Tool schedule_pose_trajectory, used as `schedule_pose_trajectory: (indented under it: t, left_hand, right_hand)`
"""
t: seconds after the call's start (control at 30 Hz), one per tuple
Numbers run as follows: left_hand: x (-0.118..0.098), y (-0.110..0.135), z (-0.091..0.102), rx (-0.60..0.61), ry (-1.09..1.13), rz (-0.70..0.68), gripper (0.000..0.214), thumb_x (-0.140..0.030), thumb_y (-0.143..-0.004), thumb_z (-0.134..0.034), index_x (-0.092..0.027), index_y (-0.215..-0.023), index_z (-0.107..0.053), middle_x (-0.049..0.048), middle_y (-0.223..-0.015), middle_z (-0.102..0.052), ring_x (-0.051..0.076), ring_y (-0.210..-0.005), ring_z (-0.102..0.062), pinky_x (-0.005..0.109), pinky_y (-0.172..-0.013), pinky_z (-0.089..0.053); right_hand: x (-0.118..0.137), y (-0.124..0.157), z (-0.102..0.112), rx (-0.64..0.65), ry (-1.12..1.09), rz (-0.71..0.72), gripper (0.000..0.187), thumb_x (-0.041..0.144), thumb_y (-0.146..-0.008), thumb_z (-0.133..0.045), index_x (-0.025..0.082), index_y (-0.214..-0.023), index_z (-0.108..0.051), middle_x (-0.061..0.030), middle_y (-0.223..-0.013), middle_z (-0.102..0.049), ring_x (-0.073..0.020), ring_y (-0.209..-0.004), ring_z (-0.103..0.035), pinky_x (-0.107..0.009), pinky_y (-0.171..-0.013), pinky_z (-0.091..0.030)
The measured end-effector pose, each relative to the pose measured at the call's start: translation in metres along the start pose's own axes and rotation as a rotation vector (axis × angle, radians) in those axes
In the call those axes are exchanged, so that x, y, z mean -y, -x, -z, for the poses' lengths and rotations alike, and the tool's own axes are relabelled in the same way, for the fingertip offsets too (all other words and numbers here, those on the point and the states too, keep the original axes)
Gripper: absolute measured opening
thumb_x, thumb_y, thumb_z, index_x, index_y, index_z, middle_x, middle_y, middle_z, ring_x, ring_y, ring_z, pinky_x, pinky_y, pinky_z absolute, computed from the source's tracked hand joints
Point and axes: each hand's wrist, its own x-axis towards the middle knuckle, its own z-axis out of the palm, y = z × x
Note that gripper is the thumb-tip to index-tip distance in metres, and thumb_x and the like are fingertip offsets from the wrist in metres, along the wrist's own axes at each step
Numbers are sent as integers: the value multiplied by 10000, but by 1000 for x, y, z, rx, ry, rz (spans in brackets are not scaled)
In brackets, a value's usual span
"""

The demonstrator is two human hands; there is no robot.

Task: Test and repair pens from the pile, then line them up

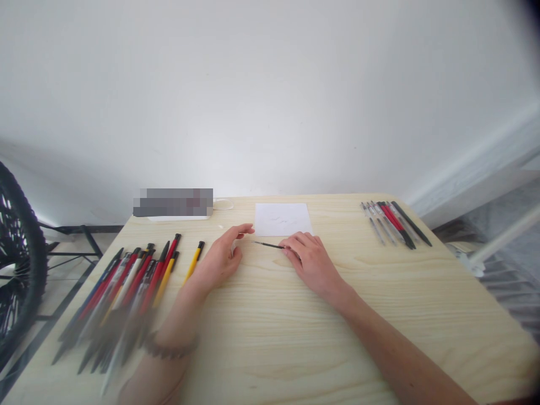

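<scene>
My right hand is closed around one end of a thin, dark pen refill. Its pale, narrow tip points left, toward my left hand. The left fingers are curved and apart from the thumb, with nothing visible between them. A sheet of white paper bearing a few faint pen marks lies just beyond both hands. Next to my left wrist is a yellow pen with a black end, partly covered by the forearm.
Many red, yellow, white and dark pens are heaped on the left of the wooden table. A row of clear, red and black pens lies at right. Back left is a blurred-out dark object. A bicycle wheel stands beside the table.
</scene>
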Motion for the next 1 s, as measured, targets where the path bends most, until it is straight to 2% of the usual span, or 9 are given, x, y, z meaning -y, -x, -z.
schedule_pose_trajectory:
  t: [0.13,0.23,0.37,0.43,0.53,0.73,1.0]
  left_hand:
    - [2,-2,0,5,-90,-55,473,-89,-788,-391,-189,-1249,-416,89,-1327,-441,210,-1275,-347,421,-1042,-311]
    - [3,-3,0,-7,-182,-65,432,-174,-803,-480,-213,-1230,-434,85,-1350,-403,250,-1321,-236,471,-1062,-248]
    - [5,-2,-1,-77,-311,41,468,-300,-743,-625,-262,-1188,-487,87,-1269,-420,299,-1195,-343,526,-1000,-279]
    - [6,-2,-2,-107,-326,88,494,-339,-714,-658,-264,-1176,-500,87,-1185,-438,293,-1130,-386,518,-972,-305]
    - [9,-3,-2,-135,-308,87,470,-369,-692,-673,-231,-1116,-521,81,-1083,-458,272,-1065,-425,475,-945,-340]
    - [7,-2,-1,-77,-306,54,364,-380,-755,-596,-193,-1053,-505,46,-893,-559,230,-885,-479,403,-811,-412]
    - [2,-2,0,-64,-395,27,178,-301,-840,-468,-183,-954,-537,60,-878,-607,239,-887,-506,404,-807,-407]
  right_hand:
    - [0,0,0,-1,-9,-4,159,202,-895,-442,218,-945,-591,-33,-908,-617,-173,-877,-537,-326,-777,-374]
    - [-1,0,0,9,-14,-11,158,200,-896,-439,215,-950,-587,-31,-918,-615,-178,-885,-530,-329,-788,-370]
    - [-1,0,-1,12,-19,-17,157,204,-897,-440,211,-957,-585,-30,-922,-614,-179,-879,-528,-329,-788,-368]
    - [-1,0,-1,4,-26,-14,163,203,-899,-435,213,-959,-586,-32,-922,-616,-177,-876,-531,-328,-784,-370]
    - [0,0,0,-4,-17,-18,171,202,-898,-432,217,-961,-590,-35,-918,-619,-177,-870,-536,-330,-782,-375]
    - [0,0,1,-17,-1,-24,169,199,-895,-436,212,-959,-592,-37,-908,-617,-180,-872,-543,-332,-777,-386]
    - [0,-1,0,-43,-47,-56,126,211,-887,-450,205,-931,-569,-40,-914,-607,-179,-854,-547,-325,-777,-389]
